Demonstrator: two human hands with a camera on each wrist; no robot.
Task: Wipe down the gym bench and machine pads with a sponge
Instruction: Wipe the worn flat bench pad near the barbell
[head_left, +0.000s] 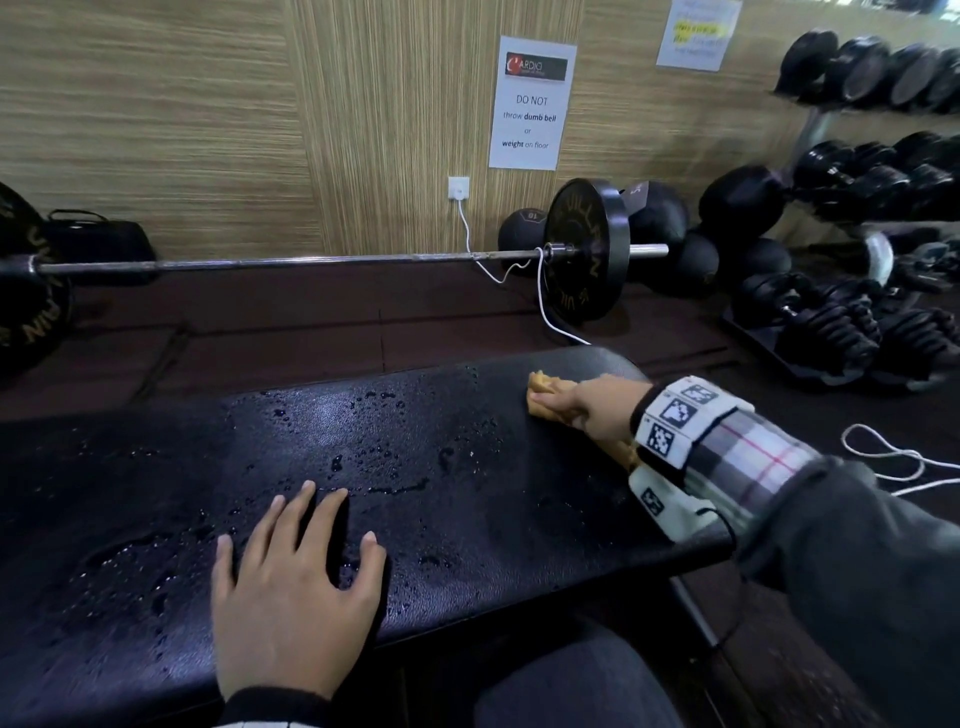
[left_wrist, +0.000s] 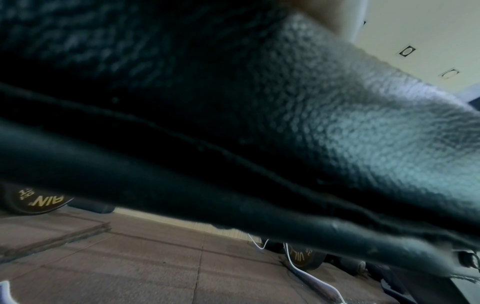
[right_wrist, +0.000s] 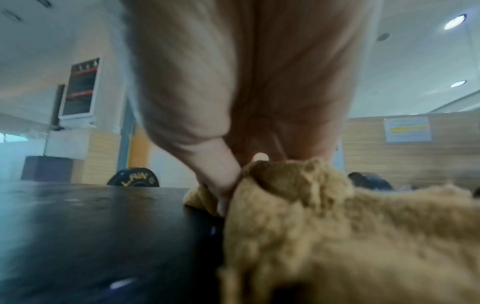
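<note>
The person's right hand (head_left: 597, 408) is pressed down on a tan, fuzzy sponge-cloth (head_left: 550, 389) at the far right corner of the black textured vinyl bench pad (head_left: 467, 467), fingers laid along the top and the thumb tucked into its side, so it is held rather than merely pushed. The left hand (head_left: 296, 587) lies flat with fingers spread near the pad's near edge, holding nothing, bracing the bench.

Beads of water (head_left: 384, 452) cover the middle and left of the pad, so I'd judge most of the wiping is still to come. Done well, the stroke would run in long overlapping passes from that right corner toward the left, with even pressure so the droplets get lifted, not smeared, and the braced hand would need to lift out of the way as the cloth arrives.

The right end of the pad is rounded and close to the cloth; a pass overshooting there would drop off the edge. Beyond the far edge is dark floor, then a steel barbell with black plates (head_left: 587, 249) and a white cable (head_left: 545, 312), well apart from the pad. The dumbbell rack (head_left: 872, 182) stands clear to the right.
</note>
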